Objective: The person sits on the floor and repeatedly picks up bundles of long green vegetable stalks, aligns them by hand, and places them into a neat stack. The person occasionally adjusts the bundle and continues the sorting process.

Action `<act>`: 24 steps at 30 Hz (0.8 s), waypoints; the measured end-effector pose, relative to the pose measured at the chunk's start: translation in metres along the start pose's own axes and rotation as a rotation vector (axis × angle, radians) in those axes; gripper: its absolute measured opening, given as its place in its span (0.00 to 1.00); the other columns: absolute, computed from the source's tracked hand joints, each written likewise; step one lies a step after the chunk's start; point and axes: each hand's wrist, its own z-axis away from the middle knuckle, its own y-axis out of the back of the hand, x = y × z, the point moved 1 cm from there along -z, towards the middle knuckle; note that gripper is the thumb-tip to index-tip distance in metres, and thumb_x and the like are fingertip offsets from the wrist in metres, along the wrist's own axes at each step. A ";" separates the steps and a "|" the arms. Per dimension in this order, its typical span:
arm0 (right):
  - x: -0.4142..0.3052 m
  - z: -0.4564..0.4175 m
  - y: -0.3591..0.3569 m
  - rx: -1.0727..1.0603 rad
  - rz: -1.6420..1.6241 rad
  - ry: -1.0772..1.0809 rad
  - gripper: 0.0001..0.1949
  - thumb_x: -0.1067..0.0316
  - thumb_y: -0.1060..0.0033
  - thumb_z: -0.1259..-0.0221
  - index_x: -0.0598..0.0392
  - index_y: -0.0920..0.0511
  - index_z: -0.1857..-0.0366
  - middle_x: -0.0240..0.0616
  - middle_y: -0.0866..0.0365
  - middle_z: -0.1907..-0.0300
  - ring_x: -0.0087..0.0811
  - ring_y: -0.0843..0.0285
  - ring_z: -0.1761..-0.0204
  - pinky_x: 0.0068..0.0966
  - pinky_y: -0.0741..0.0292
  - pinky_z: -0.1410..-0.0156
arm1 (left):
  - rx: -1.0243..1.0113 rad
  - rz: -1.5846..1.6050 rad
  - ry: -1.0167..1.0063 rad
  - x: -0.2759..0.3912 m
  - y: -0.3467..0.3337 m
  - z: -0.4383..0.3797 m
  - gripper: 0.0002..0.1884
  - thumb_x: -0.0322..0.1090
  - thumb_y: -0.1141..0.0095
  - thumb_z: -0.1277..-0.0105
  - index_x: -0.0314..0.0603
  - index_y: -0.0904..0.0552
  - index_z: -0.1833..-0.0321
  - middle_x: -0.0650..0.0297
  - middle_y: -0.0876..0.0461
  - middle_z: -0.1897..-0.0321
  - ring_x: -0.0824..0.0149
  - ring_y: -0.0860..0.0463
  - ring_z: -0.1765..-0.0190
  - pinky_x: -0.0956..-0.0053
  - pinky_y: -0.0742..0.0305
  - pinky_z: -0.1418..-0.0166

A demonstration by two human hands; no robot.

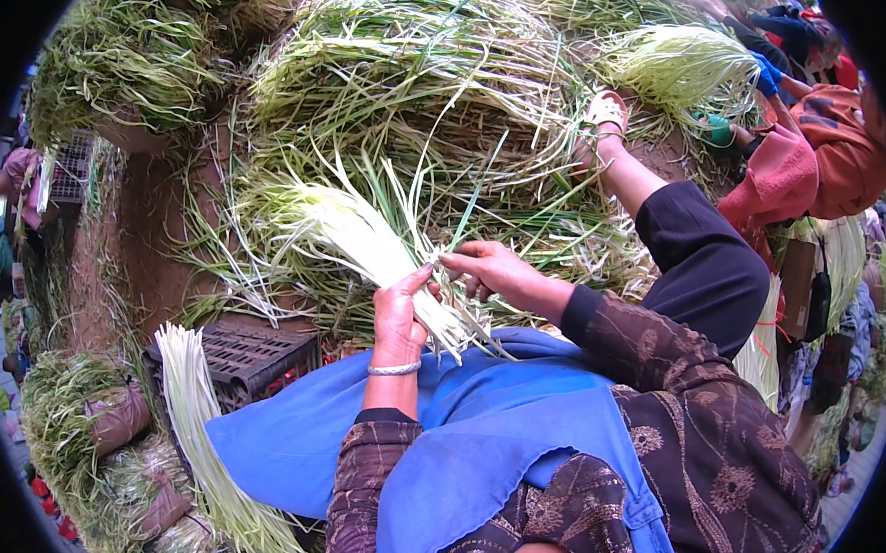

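Observation:
My left hand [402, 312] grips a bundle of pale yellow-green leafy stalks [355, 234] near its cut white ends, above the blue apron [494, 444] on my lap. The leafy tips point away to the upper left. Just right of the bundle, my right hand [484, 271] has its fingers bent close to the stalks; a few green blades stand by its fingertips. Whether it pinches any of them cannot be made out. Beyond both hands lies a large heap of long green and straw-coloured stalks [416, 72].
A black plastic crate [251, 353] stands at the left, with a bunch of pale stalks [196, 406] beside it. Tied green bundles [76, 400] lie lower left. At the upper right, a co-worker in blue gloves [765, 74] holds a pale bunch [672, 63]. My outstretched leg borders the heap.

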 end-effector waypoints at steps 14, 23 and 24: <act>0.056 0.038 0.141 -0.316 1.747 -0.006 0.07 0.68 0.41 0.46 0.57 0.16 0.68 0.47 0.16 0.68 0.48 0.14 0.61 0.44 0.21 0.60 | -0.021 0.365 -0.087 0.053 0.009 -0.002 0.06 0.26 0.40 0.35 0.39 0.22 0.57 0.65 0.20 0.72 0.71 0.22 0.73 0.72 0.21 0.68; -0.019 -0.042 0.022 -0.087 0.442 0.470 0.22 0.52 0.37 0.36 0.66 0.18 0.53 0.51 0.15 0.56 0.36 0.17 0.53 0.32 0.23 0.47 | -0.055 0.096 -0.011 0.016 -0.001 -0.005 0.09 0.24 0.43 0.34 0.36 0.21 0.52 0.62 0.19 0.69 0.69 0.21 0.73 0.75 0.21 0.68; -0.018 -0.049 0.002 -0.088 0.273 0.345 0.20 0.55 0.36 0.36 0.66 0.17 0.55 0.48 0.14 0.60 0.32 0.18 0.56 0.30 0.23 0.49 | -0.061 0.088 -0.025 0.013 -0.001 -0.005 0.10 0.24 0.43 0.34 0.36 0.21 0.51 0.62 0.19 0.68 0.69 0.21 0.73 0.75 0.22 0.68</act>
